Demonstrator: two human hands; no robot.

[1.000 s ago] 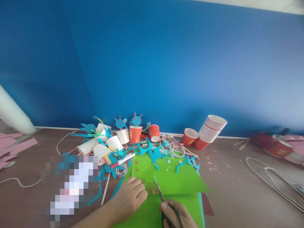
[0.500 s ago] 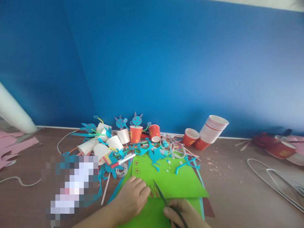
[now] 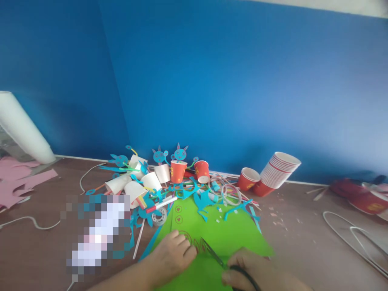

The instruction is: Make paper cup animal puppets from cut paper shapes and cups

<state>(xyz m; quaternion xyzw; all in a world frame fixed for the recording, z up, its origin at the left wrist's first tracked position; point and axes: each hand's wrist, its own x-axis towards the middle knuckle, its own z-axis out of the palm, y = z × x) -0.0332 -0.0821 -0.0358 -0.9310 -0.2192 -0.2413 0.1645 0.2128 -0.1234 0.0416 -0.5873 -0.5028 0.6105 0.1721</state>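
Observation:
A sheet of green paper point(image 3: 236, 234) with red-brown drawings lies in front of me, on top of more green paper. My left hand point(image 3: 172, 254) is closed at the sheet's left side, its fingers curled onto the paper beside the drawn ear shapes. In my right hand point(image 3: 245, 268) is a pair of dark scissors point(image 3: 214, 254), their handles partly hidden by the fingers. The blades point up and left, with the tip close to the drawn ears. Small round drawings with hearts point(image 3: 178, 219) show above my left hand.
Paper cups point(image 3: 150, 182), blue paper cut-outs point(image 3: 180, 154) and straws are heaped behind the paper. A tape roll point(image 3: 159, 217) and a red-and-white marker point(image 3: 161, 204) lie left. A tall cup stack point(image 3: 277, 173) leans near the blue wall. White cable point(image 3: 339, 232) runs at right.
The view has shifted, so the scene sits further right and slightly lower. My right hand with the scissors has drawn a little to the right; my left hand stays on the paper.

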